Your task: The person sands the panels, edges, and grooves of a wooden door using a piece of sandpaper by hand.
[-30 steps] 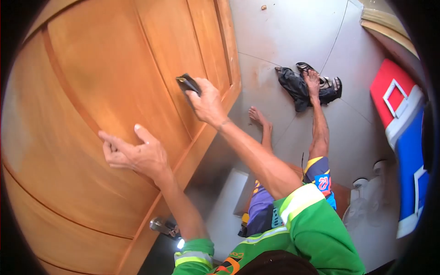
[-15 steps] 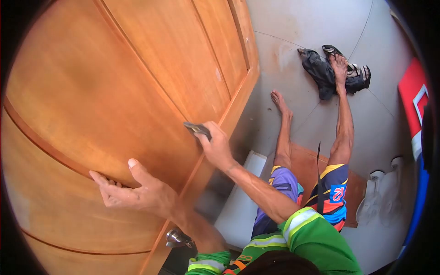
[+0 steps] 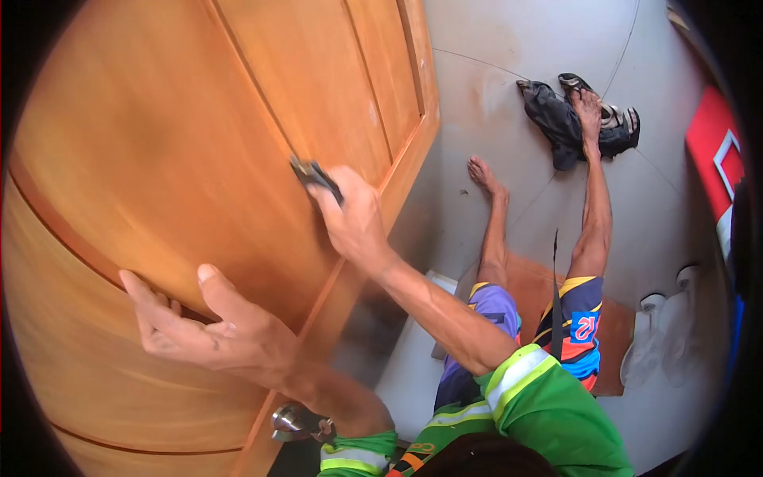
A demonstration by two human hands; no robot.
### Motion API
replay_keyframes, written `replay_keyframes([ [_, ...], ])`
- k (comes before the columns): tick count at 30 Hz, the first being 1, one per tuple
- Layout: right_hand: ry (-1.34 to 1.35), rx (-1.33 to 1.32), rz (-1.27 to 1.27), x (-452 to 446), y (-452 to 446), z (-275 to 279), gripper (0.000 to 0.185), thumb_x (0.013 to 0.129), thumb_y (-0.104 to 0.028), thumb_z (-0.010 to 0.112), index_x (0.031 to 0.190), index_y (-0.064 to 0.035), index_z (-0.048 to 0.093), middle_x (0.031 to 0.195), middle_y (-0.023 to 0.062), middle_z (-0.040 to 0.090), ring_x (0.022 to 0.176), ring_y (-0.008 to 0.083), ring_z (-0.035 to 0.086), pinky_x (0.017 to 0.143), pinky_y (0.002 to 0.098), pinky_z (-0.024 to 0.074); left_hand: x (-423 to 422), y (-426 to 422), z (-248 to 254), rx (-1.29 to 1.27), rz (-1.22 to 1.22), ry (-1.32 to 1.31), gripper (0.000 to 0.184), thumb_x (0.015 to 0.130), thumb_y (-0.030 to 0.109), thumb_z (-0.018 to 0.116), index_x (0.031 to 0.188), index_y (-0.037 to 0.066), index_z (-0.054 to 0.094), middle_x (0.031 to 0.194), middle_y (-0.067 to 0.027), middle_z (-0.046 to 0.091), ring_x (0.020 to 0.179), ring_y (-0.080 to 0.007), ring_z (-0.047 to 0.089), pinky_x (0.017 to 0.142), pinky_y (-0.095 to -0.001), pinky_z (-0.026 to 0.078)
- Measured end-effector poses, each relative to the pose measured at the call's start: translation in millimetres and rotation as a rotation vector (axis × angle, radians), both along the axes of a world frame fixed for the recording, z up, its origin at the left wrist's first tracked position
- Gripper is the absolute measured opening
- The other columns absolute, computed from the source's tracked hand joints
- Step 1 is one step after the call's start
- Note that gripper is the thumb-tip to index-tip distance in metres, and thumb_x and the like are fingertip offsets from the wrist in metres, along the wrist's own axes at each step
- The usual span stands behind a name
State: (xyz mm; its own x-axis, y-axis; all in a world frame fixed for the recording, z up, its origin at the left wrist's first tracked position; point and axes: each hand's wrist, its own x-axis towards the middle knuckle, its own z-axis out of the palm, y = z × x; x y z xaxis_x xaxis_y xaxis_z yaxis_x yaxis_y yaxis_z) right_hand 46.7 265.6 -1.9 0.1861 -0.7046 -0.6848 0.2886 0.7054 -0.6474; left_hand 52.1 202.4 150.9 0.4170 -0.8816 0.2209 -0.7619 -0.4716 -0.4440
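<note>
A wooden door (image 3: 183,159) with moulded panels and grooves fills the left side. Fingers of my right hand (image 3: 351,215) are closed round a dark, thin folded sheet (image 3: 316,176), which looks like sandpaper. Its far end meets the door by the lower end of a straight groove. Farther left, my left hand (image 3: 214,326) is open, thumb raised and fingers stretched out at the curved moulding; some of its fingers are partly hidden. Below the left wrist, a metal door knob (image 3: 298,421) sits near the door's edge.
Bare legs in patterned shorts (image 3: 576,326) stretch over the grey tiled floor (image 3: 517,199). One foot rests by a black cloth (image 3: 552,127) and a sandal (image 3: 612,119). A reddish-brown board (image 3: 532,286) lies under the legs. A red panel (image 3: 711,139) stands at the right.
My right hand has moved up and left across the door with the folded sheet. My left hand has shifted left and slightly down, still open. The view has shifted slightly.
</note>
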Motion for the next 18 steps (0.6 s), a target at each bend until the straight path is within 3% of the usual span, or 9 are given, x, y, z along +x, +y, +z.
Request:
replay_keyframes([
  [2,0.025,-0.067,-0.108,5.0,-25.3,4.0,0.008,0.091,-0.004,0.064,0.094,0.0036,0.064,0.084,0.0215,0.059,0.08,0.0406,0.06,0.072,0.0438,0.0472,-1.9,-3.3,0.3,-0.017,-0.025,0.012,0.06,0.093,0.021,0.06,0.148,-0.001,0.048,0.132,-0.0217,0.048,0.118,-0.0324,0.049,0.103,-0.0429,0.042],
  [3,-0.023,0.027,-0.167,12.5,-17.5,6.2,0.01,0.093,-0.006,0.064,0.095,0.0038,0.065,0.086,0.021,0.062,0.08,0.0383,0.063,0.072,0.0437,0.0481,0.2,-0.2,3.5,-0.021,-0.039,0.017,0.058,0.094,0.02,0.059,0.147,-0.001,0.049,0.133,-0.0221,0.049,0.119,-0.0324,0.049,0.103,-0.0426,0.042],
  [6,-0.069,0.082,-0.099,-2.6,73.6,9.9,0.013,0.094,-0.009,0.063,0.097,0.0034,0.066,0.086,0.0204,0.064,0.08,0.0357,0.065,0.072,0.0438,0.0489,1.1,6.1,2.8,-0.049,-0.06,0.06,0.054,0.093,0.014,0.056,0.145,-0.002,0.051,0.137,-0.023,0.049,0.12,-0.0326,0.05,0.104,-0.0424,0.042],
  [8,-0.073,0.12,-0.098,-0.8,84.3,5.9,0.014,0.096,-0.009,0.062,0.1,0.0017,0.069,0.086,0.02,0.066,0.08,0.0352,0.065,0.073,0.0449,0.0498,-1.6,13.0,2.7,-0.056,-0.028,0.085,0.053,0.092,0.013,0.054,0.143,-0.003,0.052,0.138,-0.0231,0.049,0.121,-0.0328,0.05,0.105,-0.0426,0.042],
  [10,-0.057,0.073,-0.09,13.3,22.8,2.8,0.014,0.095,-0.009,0.062,0.101,0.001,0.07,0.085,0.02,0.065,0.08,0.0362,0.064,0.075,0.0455,0.0502,-2.8,5.7,1.5,-0.09,-0.04,0.145,0.052,0.093,0.013,0.05,0.143,-0.003,0.052,0.138,-0.0229,0.049,0.121,-0.0325,0.051,0.106,-0.0427,0.041],
  [12,-0.016,-0.259,-0.129,20.1,-54.3,-0.6,0.023,0.094,-0.01,0.063,0.113,0.0031,0.068,0.089,0.0201,0.067,0.084,0.0334,0.065,0.077,0.0418,0.0509,0.5,11.3,-2.6,-0.156,-0.055,0.232,0.051,0.095,0.013,0.045,0.144,-0.002,0.053,0.137,-0.0224,0.049,0.121,-0.0317,0.052,0.109,-0.0429,0.039],
  [15,0.116,-0.464,-0.369,41.7,-77.3,-1.8,0.027,0.091,-0.008,0.063,0.116,0.0011,0.069,0.095,0.0227,0.062,0.088,0.0382,0.061,0.079,0.0427,0.0499,5.4,20.8,-6.2,-0.153,-0.09,0.257,0.053,0.095,0.016,0.04,0.143,-0.003,0.052,0.14,-0.0235,0.05,0.121,-0.0329,0.05,0.11,-0.044,0.037],
  [18,0.128,-0.64,-0.037,18.2,24.8,20.5,0.051,0.089,-0.004,0.058,0.14,-0.0096,0.06,0.12,0.021,0.059,0.111,0.0396,0.057,0.096,0.0512,0.0456,1.2,20.4,-3.5,-0.116,-0.002,0.226,0.056,0.096,0.022,0.037,0.144,-0.004,0.051,0.141,-0.024,0.05,0.12,-0.0328,0.049,0.109,-0.0438,0.036],
])
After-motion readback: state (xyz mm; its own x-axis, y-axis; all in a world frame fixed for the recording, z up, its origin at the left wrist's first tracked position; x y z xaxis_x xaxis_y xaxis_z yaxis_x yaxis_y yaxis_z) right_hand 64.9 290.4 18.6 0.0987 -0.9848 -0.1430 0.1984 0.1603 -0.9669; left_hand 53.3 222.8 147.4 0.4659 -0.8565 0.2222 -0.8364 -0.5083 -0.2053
